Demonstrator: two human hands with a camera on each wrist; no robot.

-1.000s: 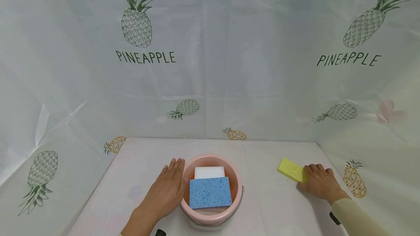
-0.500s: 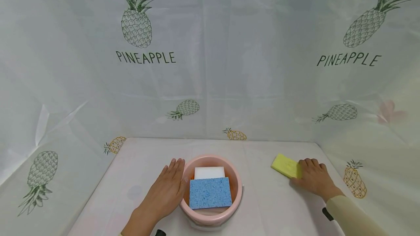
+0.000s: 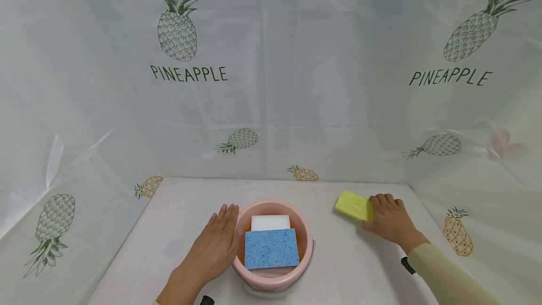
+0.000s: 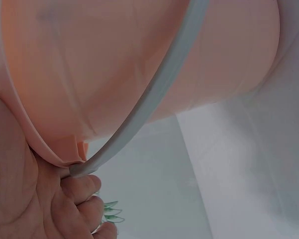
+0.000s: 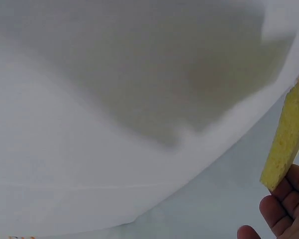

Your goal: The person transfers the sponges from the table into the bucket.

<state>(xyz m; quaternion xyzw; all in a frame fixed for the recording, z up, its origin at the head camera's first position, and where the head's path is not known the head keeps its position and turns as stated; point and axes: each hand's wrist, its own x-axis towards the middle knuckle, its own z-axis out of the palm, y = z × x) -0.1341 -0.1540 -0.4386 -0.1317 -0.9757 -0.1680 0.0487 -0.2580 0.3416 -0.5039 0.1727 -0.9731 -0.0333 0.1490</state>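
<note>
A yellow sponge (image 3: pixel 354 205) is gripped at its right end by my right hand (image 3: pixel 390 218). In the right wrist view the sponge (image 5: pixel 286 134) is held edge-on between thumb and fingers, above its shadow on the table. My left hand (image 3: pixel 213 244) lies with straight fingers against the left rim of a pink bucket (image 3: pixel 306 253). Seen from the left wrist, that hand (image 4: pixel 45 199) touches the bucket's rim beside the end of its grey handle (image 4: pixel 154 94). Inside the bucket a blue sponge (image 3: pixel 272 248) leans in front of a white sponge (image 3: pixel 270 222).
The table (image 3: pixel 338 267) has a pale cover. A sheet printed with pineapples (image 3: pixel 279 98) rises behind it and along both sides. The bucket stands near the front middle, between the two hands.
My right hand has moved left and away from me with the yellow sponge, and it now appears raised off the table. The left hand and the bucket have stayed in place.
</note>
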